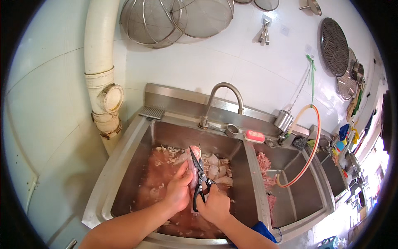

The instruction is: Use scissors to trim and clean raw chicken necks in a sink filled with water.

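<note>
My left hand (179, 189) grips a long piece of raw poultry (193, 168) above the left sink basin. In my right hand (213, 204) are black-handled kitchen shears (200, 176), their blades parted and lying against the meat near its upper end. Under both hands, reddish water (146, 199) fills the bottom of the basin. More pale pieces of raw meat (214, 169) sit in that water at the right, and small whitish scraps (168, 154) float near the back. The far side of the held piece is hidden.
A stainless steel sink (252, 174) spans the view, with a curved faucet (224, 85) behind. Pink meat (264, 165) lies in the right basin, below a looped hose (317, 137). A pink scrub brush (255, 136) rests on the back ledge. A thick pipe (101, 46) stands left.
</note>
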`<state>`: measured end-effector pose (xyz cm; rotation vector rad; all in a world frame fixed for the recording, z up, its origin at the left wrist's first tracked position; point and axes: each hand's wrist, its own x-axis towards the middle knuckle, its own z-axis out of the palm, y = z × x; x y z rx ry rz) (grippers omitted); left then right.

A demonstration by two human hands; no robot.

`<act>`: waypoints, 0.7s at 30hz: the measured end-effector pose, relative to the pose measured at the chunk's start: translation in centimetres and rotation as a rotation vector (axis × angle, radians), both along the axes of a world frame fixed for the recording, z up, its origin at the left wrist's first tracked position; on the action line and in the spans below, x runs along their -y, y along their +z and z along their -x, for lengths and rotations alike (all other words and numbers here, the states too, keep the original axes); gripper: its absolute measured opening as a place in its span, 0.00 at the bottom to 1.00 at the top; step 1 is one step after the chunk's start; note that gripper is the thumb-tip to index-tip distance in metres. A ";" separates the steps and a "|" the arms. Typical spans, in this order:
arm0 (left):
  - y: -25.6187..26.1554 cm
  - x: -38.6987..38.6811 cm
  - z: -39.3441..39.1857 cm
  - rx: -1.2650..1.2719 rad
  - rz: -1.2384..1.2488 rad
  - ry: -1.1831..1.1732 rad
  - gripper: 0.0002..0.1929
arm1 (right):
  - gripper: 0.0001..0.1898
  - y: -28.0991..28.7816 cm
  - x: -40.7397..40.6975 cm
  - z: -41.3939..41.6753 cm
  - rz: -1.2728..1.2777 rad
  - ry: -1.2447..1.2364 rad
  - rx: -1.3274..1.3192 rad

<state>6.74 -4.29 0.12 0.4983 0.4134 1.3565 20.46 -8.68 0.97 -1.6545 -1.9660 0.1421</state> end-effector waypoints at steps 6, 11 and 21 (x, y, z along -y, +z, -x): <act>-0.4 -0.1 -0.4 -0.119 -0.011 0.057 0.27 | 0.17 -0.7 0.0 -0.6 0.017 0.048 0.030; -0.5 -0.1 -0.3 -0.093 -0.011 0.049 0.26 | 0.20 -0.4 -0.2 -0.7 0.057 0.091 0.027; -1.1 -0.1 -0.6 -0.139 0.002 -0.049 0.23 | 0.17 -1.5 -1.2 -2.0 0.059 0.059 -0.122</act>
